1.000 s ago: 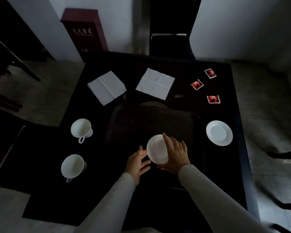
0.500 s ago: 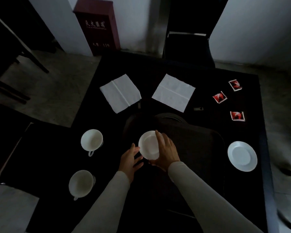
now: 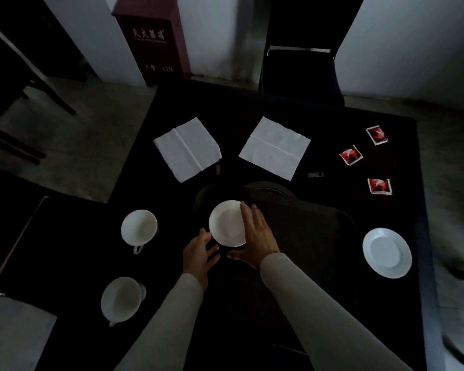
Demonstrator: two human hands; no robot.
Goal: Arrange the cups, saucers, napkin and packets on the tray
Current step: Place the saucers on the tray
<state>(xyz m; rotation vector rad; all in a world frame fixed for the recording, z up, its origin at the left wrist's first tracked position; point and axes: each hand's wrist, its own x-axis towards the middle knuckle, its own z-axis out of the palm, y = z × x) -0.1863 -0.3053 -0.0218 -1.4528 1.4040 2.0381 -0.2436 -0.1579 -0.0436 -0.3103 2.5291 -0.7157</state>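
Observation:
A white saucer sits tilted over the left part of the dark tray. My right hand grips its right rim, thumb underneath. My left hand hovers just left of it, fingers spread, touching or nearly touching the rim. A second saucer lies right of the tray. Two white cups stand to the left. Two white napkins lie behind the tray. Three red packets lie at the far right.
The black table fills the view. A dark chair stands behind it and a red box on the floor by the wall. A small dark object lies near the right napkin. A pale surface shows at the lower left.
My right hand has carried the saucer leftward across the tray toward its left end. My left hand followed beside it. The view shifted left and forward.

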